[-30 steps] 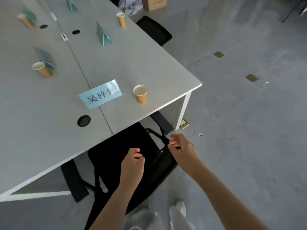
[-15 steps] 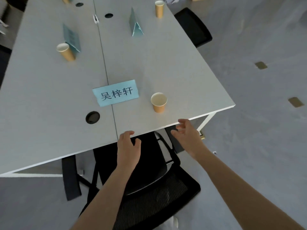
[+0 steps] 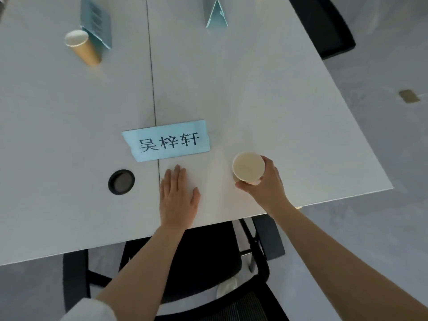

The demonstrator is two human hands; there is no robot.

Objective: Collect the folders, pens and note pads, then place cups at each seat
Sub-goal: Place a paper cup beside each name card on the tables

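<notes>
A tan paper cup [image 3: 248, 167] with a pale inside stands near the table's front edge, to the right of a light blue name card [image 3: 168, 141]. My right hand [image 3: 266, 184] wraps its fingers and thumb round this cup from the right. Flat on the white table [image 3: 278, 100], just below the name card, lies my left hand [image 3: 178, 198] with its fingers straight. A second tan paper cup [image 3: 82, 46] stands at the far left, next to a folded blue name card [image 3: 96, 22].
Another folded blue card [image 3: 216, 16] stands at the back middle. A black cable grommet [image 3: 121, 181] sits left of my left hand. One black chair [image 3: 196, 262] is tucked under the front edge, another black chair [image 3: 324, 26] at the right side. Grey floor lies to the right.
Both hands rose from the chair under the table onto the tabletop. My left hand now lies flat on it and my right hand has taken hold of the near cup.
</notes>
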